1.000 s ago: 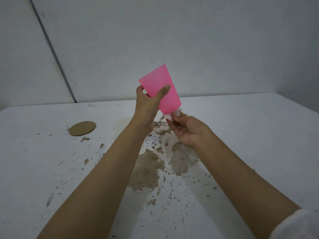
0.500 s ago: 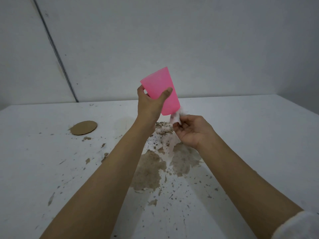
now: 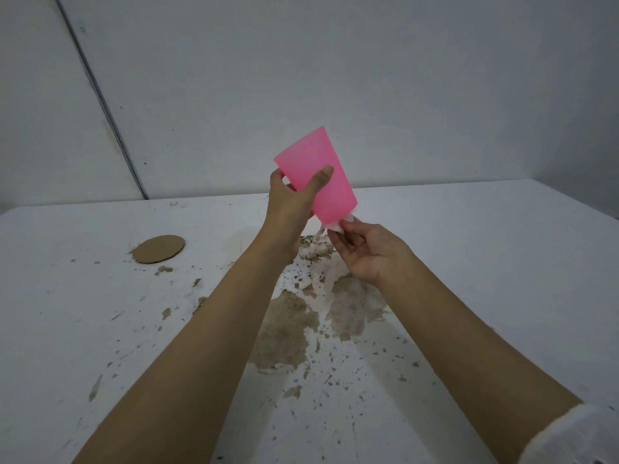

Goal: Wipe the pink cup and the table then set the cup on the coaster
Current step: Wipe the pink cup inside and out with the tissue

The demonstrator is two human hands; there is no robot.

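My left hand [image 3: 292, 199] grips the pink cup [image 3: 321, 172] in the air above the table, tilted with its rim up and to the left and its base down to the right. My right hand [image 3: 368, 251] pinches a small white tissue [image 3: 333, 226] against the cup's base. A round brown coaster [image 3: 159, 253] lies flat on the white table [image 3: 485, 262] at the left. Under my hands a brown spill [image 3: 288, 333] with scattered specks stains the tabletop.
A grey wall rises behind the table, with a dark vertical seam [image 3: 100, 98] at the left. The table's far edge runs along the wall. Brown flecks [image 3: 164, 269] lie near the coaster.
My right hand dropped from the cup's base with the tissue bunched in it, then came back up to press the tissue against the base. The cup stayed in my left hand.
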